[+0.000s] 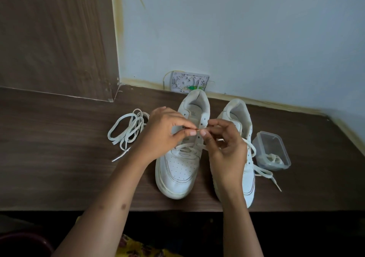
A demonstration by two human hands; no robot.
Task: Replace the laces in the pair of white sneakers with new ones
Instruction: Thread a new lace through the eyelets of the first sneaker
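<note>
white sneakers (177, 169), cream laces (126, 132), dark brown wood-grain table (59, 158).

Both forearms are extended forward. The left hand (165, 130) and right hand (223, 138) are brought together, fingertips pinched, nearly touching.

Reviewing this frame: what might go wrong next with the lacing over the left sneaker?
Both hands, left hand and right hand, pinch a lace tip above the left sneaker; it may slip or miss an eyelet. The right forearm crosses the right sneaker, whose loose lace trails toward the plastic container and might snag.
</note>
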